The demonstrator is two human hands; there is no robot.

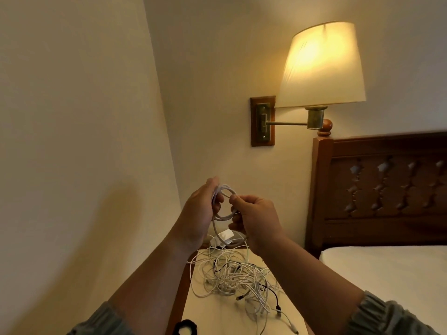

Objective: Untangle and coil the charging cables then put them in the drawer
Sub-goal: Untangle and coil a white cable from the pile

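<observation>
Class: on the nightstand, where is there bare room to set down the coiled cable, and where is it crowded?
Bare: the nightstand's near-left part, between the cable tangle and the dark object at its front edge. Crowded: the middle, back and right side, under the tangle and adapter.

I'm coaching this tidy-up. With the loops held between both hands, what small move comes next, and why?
Probably wind one more loop: the right hand feeds slack onto the white coil held by the left hand, since its tail trails down toward the tangled cables on the nightstand.
</observation>
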